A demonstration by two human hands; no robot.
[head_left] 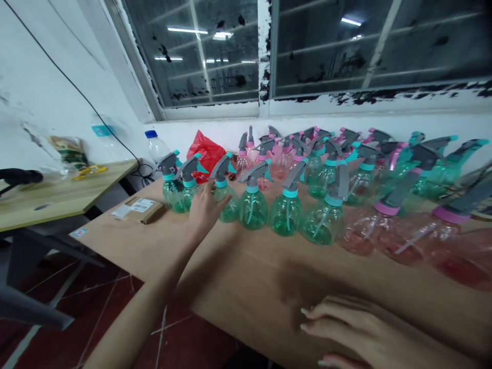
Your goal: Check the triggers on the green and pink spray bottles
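Right hand point(355, 328): fingers slightly apart, nothing visibly held. Left hand point(206, 209): thumb before a green spray bottle point(230, 210); I cannot tell whether fingers grip. Likely light, slick, squeezable; best held by turquoise collar point(221, 183) beside the fingertips.

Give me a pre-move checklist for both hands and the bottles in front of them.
1. Left hand at the front row: ok, it is by the third green bottle from the left.
2. Left hand's grip: cannot tell; whether it touches or holds that bottle isn't clear.
3. Right hand free: ok, fingers extended, no bottle in it.
4. That bottle upright, spray head fitted: ok.
5. Room beside that bottle: not ok, I'd say; neighbours stand close on both sides.
6. Cardboard box clear of the left hand: ok, it lies apart, further left.
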